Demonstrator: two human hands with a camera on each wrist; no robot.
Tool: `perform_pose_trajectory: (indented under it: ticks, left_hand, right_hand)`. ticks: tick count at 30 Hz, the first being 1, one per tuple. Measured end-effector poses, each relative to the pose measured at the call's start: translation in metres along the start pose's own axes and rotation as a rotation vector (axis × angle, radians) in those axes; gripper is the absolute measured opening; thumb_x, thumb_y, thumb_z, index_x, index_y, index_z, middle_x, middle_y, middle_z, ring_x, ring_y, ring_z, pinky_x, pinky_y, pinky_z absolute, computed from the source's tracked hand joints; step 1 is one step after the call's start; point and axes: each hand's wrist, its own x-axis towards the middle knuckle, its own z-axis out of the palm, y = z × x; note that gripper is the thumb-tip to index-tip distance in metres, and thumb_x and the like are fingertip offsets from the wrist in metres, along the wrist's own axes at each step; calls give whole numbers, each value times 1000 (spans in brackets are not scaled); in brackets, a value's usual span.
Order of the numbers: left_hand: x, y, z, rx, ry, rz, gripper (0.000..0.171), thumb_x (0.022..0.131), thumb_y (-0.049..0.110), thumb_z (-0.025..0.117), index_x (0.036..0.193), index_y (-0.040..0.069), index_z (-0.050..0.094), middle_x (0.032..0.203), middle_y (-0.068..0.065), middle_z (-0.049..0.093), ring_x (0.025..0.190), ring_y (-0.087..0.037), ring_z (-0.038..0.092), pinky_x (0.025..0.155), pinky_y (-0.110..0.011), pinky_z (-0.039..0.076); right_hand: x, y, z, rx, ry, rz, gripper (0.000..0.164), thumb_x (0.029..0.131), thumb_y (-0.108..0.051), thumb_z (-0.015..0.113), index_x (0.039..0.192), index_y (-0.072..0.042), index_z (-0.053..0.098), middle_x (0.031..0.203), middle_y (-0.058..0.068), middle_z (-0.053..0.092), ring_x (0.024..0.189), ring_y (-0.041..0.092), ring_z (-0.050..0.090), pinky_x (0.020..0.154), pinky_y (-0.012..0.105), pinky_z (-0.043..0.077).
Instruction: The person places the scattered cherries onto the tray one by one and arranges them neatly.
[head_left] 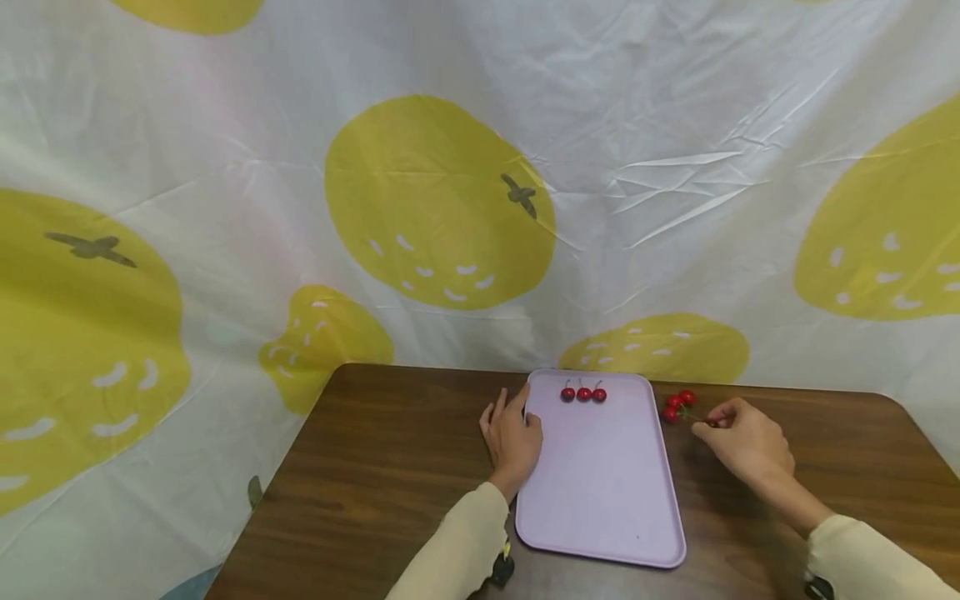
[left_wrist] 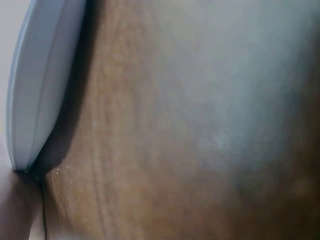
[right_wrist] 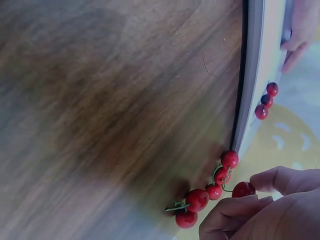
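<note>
My left hand [head_left: 515,437] rests on the left rim of a pale lilac tray [head_left: 592,500], its fingers fairly straight and its thumb over the tray's inner side. To the right of the tray, my right hand [head_left: 750,442] pinches a dark red cherry [right_wrist: 243,189] between thumb and fingers. Beside those fingertips lies a cluster of bright red cherry-like fruits [head_left: 672,403] with green stems, close to the tray's right edge. Three dark cherries [head_left: 583,394] sit in a row near the tray's far end, stems pointing away.
The brown wooden table [head_left: 405,467] extends on both sides of the tray. Behind its far edge hangs a white cloth [head_left: 660,167] printed with large yellow fruits. In the left wrist view, the tray's raised side [left_wrist: 45,75] stands over the wood.
</note>
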Motion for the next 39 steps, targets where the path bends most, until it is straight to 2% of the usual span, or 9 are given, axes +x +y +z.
perform_pose_trajectory:
  ticks: [6,14,19,22,25,28,32,39]
  left_hand:
    - [-1,1,-1,-10,22,22,47,94,3,67,140,12,70,134,-6,75,146,-35,55,120,-55,29]
    - [-1,5,-7,-16,-23,-3,47,96,3,65,142,12,69,138,-6,73,149,-34,53,122,-56,29]
    - [-1,6,-8,-17,-33,-10,46,96,4,65,142,12,69,137,-6,74,149,-33,52,122,-56,28]
    - [-1,6,-7,-10,-34,-16,47,96,5,65,142,14,69,137,-5,74,149,-33,52,123,-55,28]
    - [-1,5,-6,-11,-39,-26,47,97,5,65,143,15,68,137,-4,73,150,-32,51,124,-53,27]
    - [0,4,-5,-6,-29,-22,47,96,4,65,142,14,69,136,-4,74,149,-32,53,123,-54,28]
    - [0,4,-6,-6,-17,-6,47,95,3,66,141,14,70,135,-6,74,148,-33,54,122,-56,30]
    - [-1,3,-3,-8,-3,10,47,94,3,67,140,13,70,135,-6,74,147,-34,55,121,-56,31]
  right_hand:
    - [-5,0,-1,13,25,-27,35,91,-43,72,109,-13,70,107,12,77,91,30,71,57,33,43]
    - [-7,-4,-4,33,73,-74,34,91,-41,72,107,-11,71,103,13,76,90,32,71,61,33,43]
    - [-11,-5,3,65,99,-99,28,91,-36,73,105,-11,71,97,10,78,78,21,69,63,30,42]
    - [-14,-8,8,118,88,-104,26,92,-32,71,106,-11,69,93,8,77,65,14,70,60,29,45]
    - [-15,-15,14,181,66,-99,25,94,-30,70,107,-10,67,88,7,76,55,16,72,52,30,51]
    - [-14,-25,22,233,40,-99,25,94,-29,70,108,-9,65,78,6,75,52,17,70,46,34,54]
    - [-15,-38,35,289,4,-110,23,93,-26,70,106,-8,64,72,7,73,49,19,68,46,34,56]
    - [-17,-51,56,307,-36,-143,22,93,-24,74,103,-7,65,77,6,72,50,16,67,45,32,55]
